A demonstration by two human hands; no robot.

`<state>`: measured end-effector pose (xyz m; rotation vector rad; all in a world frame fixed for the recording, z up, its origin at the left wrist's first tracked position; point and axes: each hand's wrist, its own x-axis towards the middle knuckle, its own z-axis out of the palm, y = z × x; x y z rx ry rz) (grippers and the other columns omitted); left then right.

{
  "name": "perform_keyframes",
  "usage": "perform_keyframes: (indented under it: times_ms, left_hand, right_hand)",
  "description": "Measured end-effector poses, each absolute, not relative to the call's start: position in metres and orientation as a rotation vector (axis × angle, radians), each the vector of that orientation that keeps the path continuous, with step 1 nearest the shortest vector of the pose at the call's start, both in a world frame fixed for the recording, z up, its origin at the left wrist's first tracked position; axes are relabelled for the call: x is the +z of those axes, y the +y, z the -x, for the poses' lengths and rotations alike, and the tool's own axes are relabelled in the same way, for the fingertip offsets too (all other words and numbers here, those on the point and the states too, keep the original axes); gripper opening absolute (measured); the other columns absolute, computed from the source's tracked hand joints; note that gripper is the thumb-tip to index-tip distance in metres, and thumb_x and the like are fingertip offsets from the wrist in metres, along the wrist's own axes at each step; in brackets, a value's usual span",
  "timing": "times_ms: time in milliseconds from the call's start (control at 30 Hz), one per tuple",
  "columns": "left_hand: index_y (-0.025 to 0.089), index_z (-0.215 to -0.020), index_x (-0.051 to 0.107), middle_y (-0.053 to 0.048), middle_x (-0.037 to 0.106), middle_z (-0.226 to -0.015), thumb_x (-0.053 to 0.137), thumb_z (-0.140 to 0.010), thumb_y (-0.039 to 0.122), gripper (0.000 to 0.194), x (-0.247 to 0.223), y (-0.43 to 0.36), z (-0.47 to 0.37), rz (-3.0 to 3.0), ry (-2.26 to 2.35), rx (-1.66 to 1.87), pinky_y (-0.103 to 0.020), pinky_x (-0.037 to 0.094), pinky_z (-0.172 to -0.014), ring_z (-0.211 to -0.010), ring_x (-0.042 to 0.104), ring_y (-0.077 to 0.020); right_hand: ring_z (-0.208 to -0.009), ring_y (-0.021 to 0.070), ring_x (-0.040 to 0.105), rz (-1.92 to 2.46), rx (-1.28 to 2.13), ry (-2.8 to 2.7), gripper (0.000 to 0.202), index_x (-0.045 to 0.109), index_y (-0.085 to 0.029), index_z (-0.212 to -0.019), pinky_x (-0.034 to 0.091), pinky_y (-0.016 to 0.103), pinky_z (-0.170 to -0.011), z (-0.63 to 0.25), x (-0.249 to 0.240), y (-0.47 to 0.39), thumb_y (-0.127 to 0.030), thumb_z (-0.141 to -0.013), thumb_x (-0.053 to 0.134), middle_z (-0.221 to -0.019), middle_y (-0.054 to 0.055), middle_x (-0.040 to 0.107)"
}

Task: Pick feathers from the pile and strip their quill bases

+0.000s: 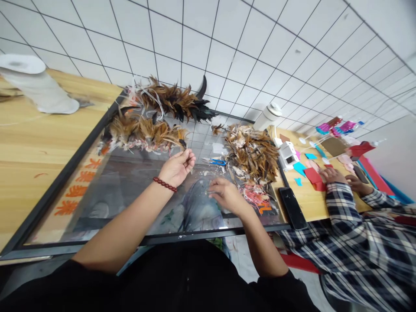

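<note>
My left hand (pixel 178 168), wearing a dark red bead bracelet (pixel 164 185), is closed in a pinch on a small brown and black feather (pixel 183 143). The feather's dark tip rises past the thumb, close to a row of tan feathers (pixel 146 132). My right hand (pixel 226 194) hangs over the glass with thumb and fingertips drawn together; what they hold, if anything, is too small to make out. Blue-handled thread snips (pixel 214 161) lie on the glass between and beyond both hands. To their right is a large heap of brown feathers (pixel 253 154).
Darker feathers (pixel 175 100) lie along the tiled wall. Pink string scraps (pixel 255 197) sit below the heap, near a black phone (pixel 292 208). A white bottle (pixel 269 116) stands behind. On the right, another person's hands (pixel 333 177) are over red paper. A white roll (pixel 22 65) is far left.
</note>
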<state>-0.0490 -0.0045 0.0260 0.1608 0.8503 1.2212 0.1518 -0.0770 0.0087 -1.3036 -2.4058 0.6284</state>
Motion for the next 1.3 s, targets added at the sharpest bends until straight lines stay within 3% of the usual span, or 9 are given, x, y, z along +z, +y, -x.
perform_keyframes:
  times_ms: [267,400,467,600,733,833,900,1133,1300]
  left_hand:
    - [0.011,-0.078,0.063,0.0,0.063,-0.063,0.059,-0.084,0.007,0.008,0.026,-0.002,0.051,-0.081,0.834,1.218,-0.013,0.051,-0.052,-0.055,0.061,-0.0057]
    - [0.012,-0.075,0.062,0.0,0.062,-0.061,0.061,-0.082,0.006,0.01,0.024,-0.001,0.052,-0.03,0.829,1.184,-0.013,0.051,-0.051,-0.054,0.06,-0.0058]
    - [0.011,-0.075,0.062,0.0,0.061,-0.06,0.06,-0.083,0.006,0.01,0.024,-0.001,0.052,-0.017,0.823,1.172,-0.013,0.051,-0.051,-0.054,0.06,-0.0059]
    - [0.011,-0.073,0.062,-0.001,0.061,-0.061,0.056,-0.086,0.007,0.014,0.024,-0.001,0.053,-0.015,0.81,1.164,-0.013,0.05,-0.049,-0.053,0.06,-0.006]
    - [0.011,-0.073,0.062,0.0,0.06,-0.061,0.058,-0.084,0.006,0.013,0.025,-0.001,0.053,-0.015,0.79,1.159,-0.013,0.05,-0.05,-0.053,0.06,-0.006]
    - [0.011,-0.073,0.062,0.0,0.06,-0.061,0.059,-0.083,0.006,0.012,0.025,-0.001,0.054,-0.019,0.773,1.156,-0.013,0.05,-0.05,-0.053,0.06,-0.0059]
    - [0.011,-0.073,0.062,0.0,0.06,-0.06,0.059,-0.084,0.006,0.012,0.025,-0.001,0.054,-0.014,0.772,1.149,-0.013,0.05,-0.05,-0.053,0.059,-0.0057]
    - [0.011,-0.071,0.061,-0.001,0.06,-0.06,0.053,-0.087,0.006,0.018,0.023,-0.002,0.053,-0.01,0.771,1.137,-0.013,0.05,-0.05,-0.054,0.059,-0.0059]
    - [0.011,-0.072,0.061,-0.001,0.06,-0.061,0.051,-0.088,0.006,0.02,0.02,0.001,0.053,-0.003,0.808,1.134,-0.013,0.05,-0.052,-0.055,0.06,-0.006]
  right_hand:
    - [-0.077,0.0166,0.061,1.618,0.741,-2.333,0.04,0.067,-0.018,-0.105,0.049,0.029,-0.072,-0.161,0.013,-0.069,-0.03,-0.069,0.077,-0.091,0.005,0.066]
    - [-0.08,0.0154,0.063,1.577,0.63,-2.379,0.009,0.07,-0.021,-0.086,0.046,0.025,-0.074,-0.144,0.01,-0.064,-0.019,-0.082,0.062,-0.089,0.005,0.069]
    - [-0.083,0.016,0.063,1.578,0.558,-2.403,0.015,0.07,-0.02,-0.081,0.045,0.025,-0.077,-0.14,0.008,-0.056,-0.015,-0.085,0.056,-0.087,0.005,0.069]
    - [-0.083,0.017,0.062,1.684,0.489,-2.325,0.014,0.068,-0.019,-0.093,0.045,0.027,-0.078,-0.139,0.004,-0.035,-0.02,-0.086,0.056,-0.09,0.006,0.069]
    - [-0.085,0.0171,0.06,1.639,0.638,-2.33,0.043,0.059,-0.017,-0.12,0.047,0.03,-0.079,-0.139,0.005,-0.026,-0.031,-0.079,0.067,-0.104,0.009,0.064]
    - [-0.09,0.0203,0.059,1.552,0.783,-2.38,0.068,0.058,-0.017,-0.123,0.048,0.034,-0.081,-0.137,0.01,-0.03,-0.041,-0.064,0.08,-0.108,0.011,0.06]
    - [-0.09,0.0204,0.058,1.507,0.822,-2.398,0.074,0.059,-0.018,-0.122,0.048,0.035,-0.081,-0.135,0.013,-0.035,-0.039,-0.056,0.085,-0.107,0.009,0.059]
    - [-0.079,0.014,0.061,1.468,0.744,-2.386,0.016,0.074,-0.022,-0.084,0.047,0.026,-0.077,-0.122,0.012,-0.043,-0.011,-0.073,0.069,-0.088,0.002,0.067]
    - [-0.081,0.0169,0.063,1.524,0.618,-2.423,0.018,0.07,-0.021,-0.078,0.044,0.026,-0.075,-0.115,0.011,-0.053,-0.008,-0.078,0.058,-0.084,0.005,0.069]
